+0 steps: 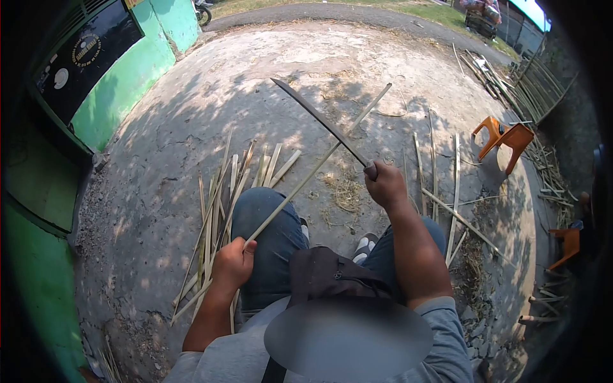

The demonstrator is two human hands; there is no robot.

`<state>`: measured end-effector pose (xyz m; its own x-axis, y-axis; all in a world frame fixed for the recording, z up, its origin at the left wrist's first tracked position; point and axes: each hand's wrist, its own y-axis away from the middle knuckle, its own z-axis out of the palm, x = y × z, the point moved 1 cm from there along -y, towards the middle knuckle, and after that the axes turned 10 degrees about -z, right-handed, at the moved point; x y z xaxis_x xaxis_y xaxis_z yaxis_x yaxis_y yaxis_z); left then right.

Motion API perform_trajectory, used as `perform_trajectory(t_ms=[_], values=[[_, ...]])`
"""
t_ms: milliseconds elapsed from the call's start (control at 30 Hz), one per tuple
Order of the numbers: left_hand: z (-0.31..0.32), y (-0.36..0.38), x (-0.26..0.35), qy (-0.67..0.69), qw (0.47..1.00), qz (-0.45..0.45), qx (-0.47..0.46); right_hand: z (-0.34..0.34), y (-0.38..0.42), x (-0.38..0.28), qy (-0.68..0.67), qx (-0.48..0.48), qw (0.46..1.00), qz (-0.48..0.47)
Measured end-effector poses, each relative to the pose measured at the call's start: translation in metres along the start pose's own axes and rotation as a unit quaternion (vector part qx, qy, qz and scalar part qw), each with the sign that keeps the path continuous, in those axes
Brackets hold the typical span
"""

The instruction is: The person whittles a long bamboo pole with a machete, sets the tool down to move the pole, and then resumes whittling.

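My right hand (387,185) is wrapped round the handle of a machete (319,118), its long dark blade pointing up and to the left. In my left hand (234,263), near my left knee, is the lower end of a bamboo strip (297,189). That pale strip slants up and to the right, away from me, and the blade crosses it past its middle. Beside my left leg lies a heap of split bamboo strips (207,236). A few more bamboo strips (456,191) are on the ground to the right of my right knee.
An orange plastic stool (507,142) stands to the right, with another orange stool (565,249) nearer me. Bamboo poles (488,76) are piled at the far right. A green wall (121,99) runs along the left. Shavings (345,191) lie on the concrete ahead of my feet.
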<state>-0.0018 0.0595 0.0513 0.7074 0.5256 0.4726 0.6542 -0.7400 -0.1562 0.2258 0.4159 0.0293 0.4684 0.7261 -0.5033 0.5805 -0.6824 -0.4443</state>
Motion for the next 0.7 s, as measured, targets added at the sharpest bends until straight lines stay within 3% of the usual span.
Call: perform_trajectory(t_ms=[167,267,367,500,700], values=[[0.001,0.000,-0.001,-0.003,1.000,-0.004,0.001,0.011,0.009,-0.026,0.045,-0.047,0.985,-0.158],[-0.001,0.000,-0.003,-0.005,1.000,-0.001,-0.005,0.014,0.005,-0.028,0.063,-0.041,0.977,-0.200],[-0.002,0.001,-0.006,0.003,1.000,-0.006,-0.017,0.003,-0.005,-0.023,0.098,-0.039,0.982,-0.154],[-0.003,-0.003,-0.003,0.001,0.999,-0.010,-0.031,-0.001,-0.007,-0.002,0.000,0.038,0.999,0.002],[-0.007,-0.007,0.000,0.020,0.998,-0.024,-0.062,0.004,0.002,-0.003,0.011,-0.022,0.999,-0.030]])
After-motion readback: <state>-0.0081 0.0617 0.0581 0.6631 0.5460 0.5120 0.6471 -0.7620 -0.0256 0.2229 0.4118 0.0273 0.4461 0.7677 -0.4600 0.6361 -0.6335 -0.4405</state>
